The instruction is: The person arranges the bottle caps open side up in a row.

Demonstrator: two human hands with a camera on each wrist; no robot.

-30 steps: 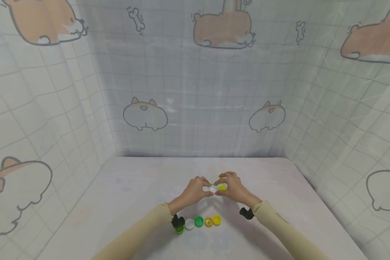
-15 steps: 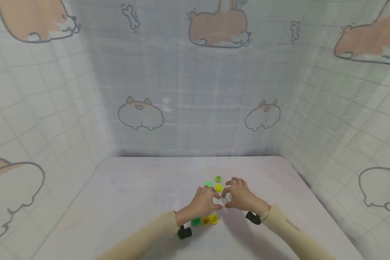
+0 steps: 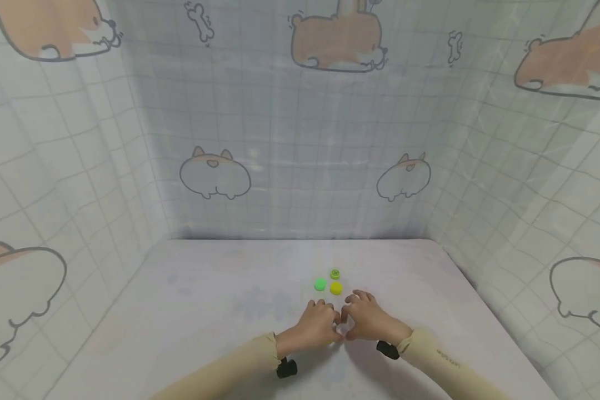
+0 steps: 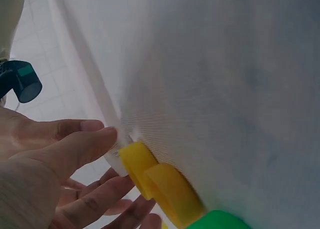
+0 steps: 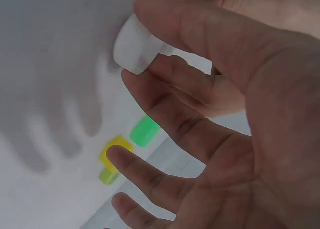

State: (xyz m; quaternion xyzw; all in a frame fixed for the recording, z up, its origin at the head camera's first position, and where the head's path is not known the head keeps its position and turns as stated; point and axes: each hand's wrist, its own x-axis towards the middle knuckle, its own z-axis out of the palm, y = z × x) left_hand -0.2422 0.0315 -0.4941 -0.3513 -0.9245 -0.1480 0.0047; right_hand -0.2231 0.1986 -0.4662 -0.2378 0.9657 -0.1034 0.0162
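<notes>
The right hand [image 3: 371,318] pinches a white cap [image 5: 132,48] between the thumb and the index finger, while its other fingers are spread apart. The left hand [image 3: 316,326] meets it from the 9 o'clock side and also grips this white cap with its thumb and fingers; its hold is partly hidden. The cap is between the two hands, low over the table [image 3: 220,311], and I cannot tell whether it touches the surface.

In the head view, a light green cap [image 3: 320,284] lies at 11 o'clock from the white cap. At 12 o'clock lies a yellow cap [image 3: 336,288], and just beyond it a lime cap [image 3: 335,274].

In the left wrist view, a second yellow cap [image 4: 135,164] is at 5 o'clock from the left thumb, very near to the fingers. An amber cap [image 4: 177,196] is just beside it, at 4 o'clock, and the edge of a dark green cap [image 4: 222,221] follows in the same direction.

Both arms wear beige sleeves [image 3: 225,364], with a black device [image 3: 286,368] at each wrist. At 12 o'clock, behind the table, hangs a curtain [image 3: 300,122] with dog drawings.
</notes>
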